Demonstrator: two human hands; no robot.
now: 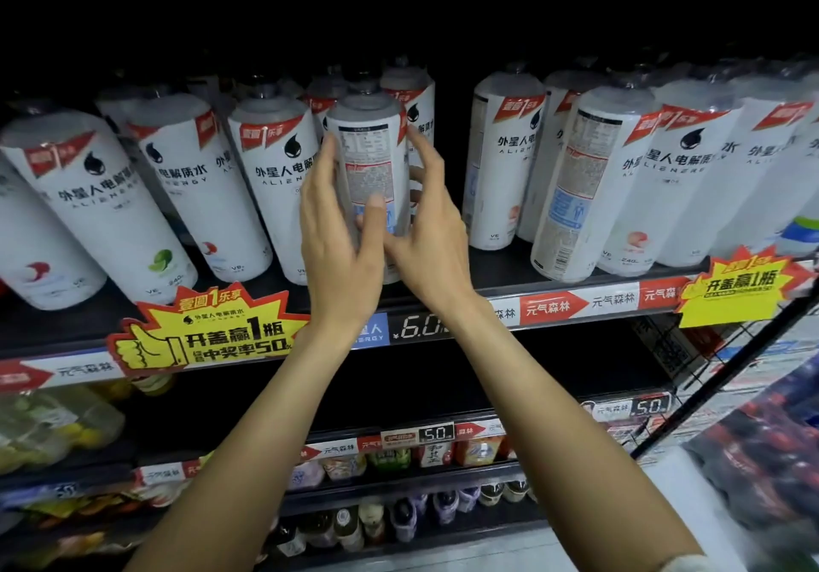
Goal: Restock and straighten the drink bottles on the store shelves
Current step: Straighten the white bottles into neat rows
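A white drink bottle [370, 150] with a black cap stands at the middle of the upper shelf [509, 290], its printed back label facing me. My left hand [339, 234] wraps its left side, thumb across the front of the label. My right hand [427, 217] curves round its right side, fingers stretched up along the bottle. Rows of the same white bottles stand to the left [119, 217] and to the right [496, 163]. One bottle on the right [576, 190] also shows its back label.
A gap of bare shelf lies just right of the held bottle. Yellow promotion tags [208, 332] [740, 283] hang from the shelf's front rail beside a price label [421, 325]. Lower shelves [399, 447] hold smaller bottles. A black wire rack [731, 358] stands at the right.
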